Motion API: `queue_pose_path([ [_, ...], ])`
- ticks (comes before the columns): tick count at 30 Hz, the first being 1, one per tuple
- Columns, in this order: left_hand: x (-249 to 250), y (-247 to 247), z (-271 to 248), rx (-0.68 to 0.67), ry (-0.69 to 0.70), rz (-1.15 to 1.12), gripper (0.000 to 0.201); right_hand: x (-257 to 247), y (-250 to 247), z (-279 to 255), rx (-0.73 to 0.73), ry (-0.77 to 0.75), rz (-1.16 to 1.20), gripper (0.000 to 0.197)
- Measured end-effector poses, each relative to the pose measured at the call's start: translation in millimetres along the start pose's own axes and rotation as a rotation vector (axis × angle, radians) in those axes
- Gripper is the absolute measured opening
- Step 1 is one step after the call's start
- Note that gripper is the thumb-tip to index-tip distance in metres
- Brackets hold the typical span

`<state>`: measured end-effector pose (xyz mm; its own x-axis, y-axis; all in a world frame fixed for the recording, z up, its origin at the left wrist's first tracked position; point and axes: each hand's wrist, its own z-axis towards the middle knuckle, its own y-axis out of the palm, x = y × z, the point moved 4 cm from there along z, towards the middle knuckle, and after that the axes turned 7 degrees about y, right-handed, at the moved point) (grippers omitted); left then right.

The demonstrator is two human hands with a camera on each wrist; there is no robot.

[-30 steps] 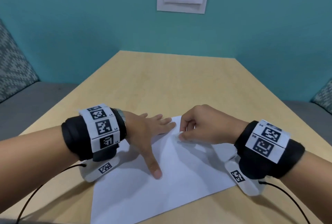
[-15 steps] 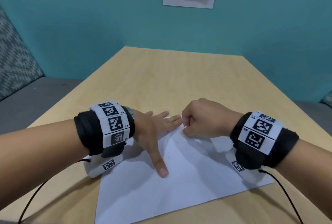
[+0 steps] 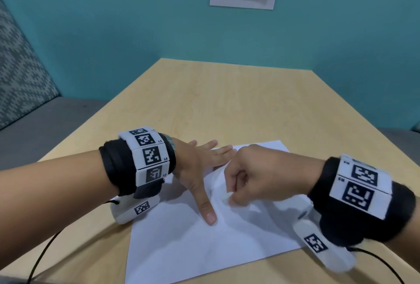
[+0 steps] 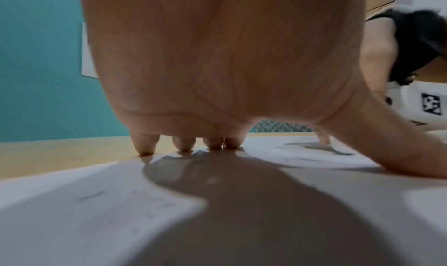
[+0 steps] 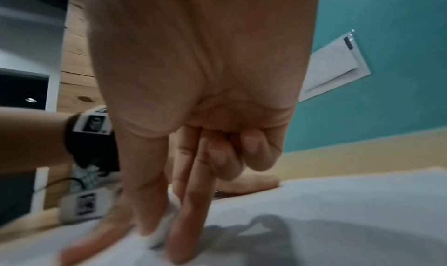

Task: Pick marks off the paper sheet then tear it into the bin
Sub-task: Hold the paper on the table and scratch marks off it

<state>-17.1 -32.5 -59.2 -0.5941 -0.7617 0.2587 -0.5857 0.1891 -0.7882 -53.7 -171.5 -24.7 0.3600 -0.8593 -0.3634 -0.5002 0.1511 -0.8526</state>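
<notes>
The right hand's (image 3: 256, 176) thumb and forefinger pinch a small white eraser-like piece (image 5: 164, 226) whose tip touches the flat white paper sheet (image 3: 204, 249), while the left hand (image 3: 195, 170) lies spread and straight-fingered on the sheet's far left part, thumb pressed down to pin it. The sheet lies whole and untorn near the front edge of the light wooden surface (image 3: 227, 101), with faint grey marks (image 4: 92, 195) visible on it. By this look the mark-removing step is under way, and the tearing remains; no bin is in view.
</notes>
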Motion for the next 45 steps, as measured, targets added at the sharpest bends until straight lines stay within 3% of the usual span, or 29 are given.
queue_pose_path([
  [6,0,0,-4,-0.031,-0.046,0.024,0.148,39,-31,11,0.274,0.206,-0.069,0.010],
  [11,-1,0,-1,-0.016,-0.018,-0.006,0.147,1,-1,-2,0.023,0.004,-0.025,0.009],
  [16,1,-1,-4,-0.043,-0.040,0.026,0.149,37,-33,18,0.313,0.205,-0.116,0.010],
  [18,1,-2,-2,-0.036,-0.032,0.021,0.147,26,-24,14,0.280,0.150,-0.062,0.009],
  [21,0,1,1,-0.018,-0.013,-0.001,0.142,-3,3,2,0.042,-0.005,0.029,0.011],
  [22,-1,1,1,-0.017,-0.014,-0.001,0.142,-3,3,2,0.029,-0.012,0.010,0.011],
  [25,0,0,-1,-0.027,-0.030,0.016,0.149,24,-23,13,0.215,0.129,-0.085,0.009],
  [27,1,-1,-3,-0.031,-0.046,0.017,0.149,36,-29,15,0.276,0.176,-0.025,0.011],
  [32,-3,1,0,-0.024,-0.026,-0.019,0.148,11,-2,0,0.020,0.032,0.043,0.010],
  [37,0,-1,-3,-0.045,-0.051,0.017,0.149,49,-35,12,0.284,0.227,-0.024,0.012],
  [39,0,-1,-2,-0.047,-0.052,0.012,0.150,41,-27,8,0.215,0.185,0.021,0.011],
  [42,-2,0,0,-0.048,-0.046,-0.003,0.151,18,-6,-1,-0.016,0.082,0.054,0.012],
  [43,-2,0,0,-0.049,-0.048,-0.002,0.151,19,-8,0,-0.009,0.078,0.022,0.012],
  [45,0,-1,-2,-0.050,-0.051,0.006,0.151,35,-23,9,0.139,0.144,-0.052,0.011],
])
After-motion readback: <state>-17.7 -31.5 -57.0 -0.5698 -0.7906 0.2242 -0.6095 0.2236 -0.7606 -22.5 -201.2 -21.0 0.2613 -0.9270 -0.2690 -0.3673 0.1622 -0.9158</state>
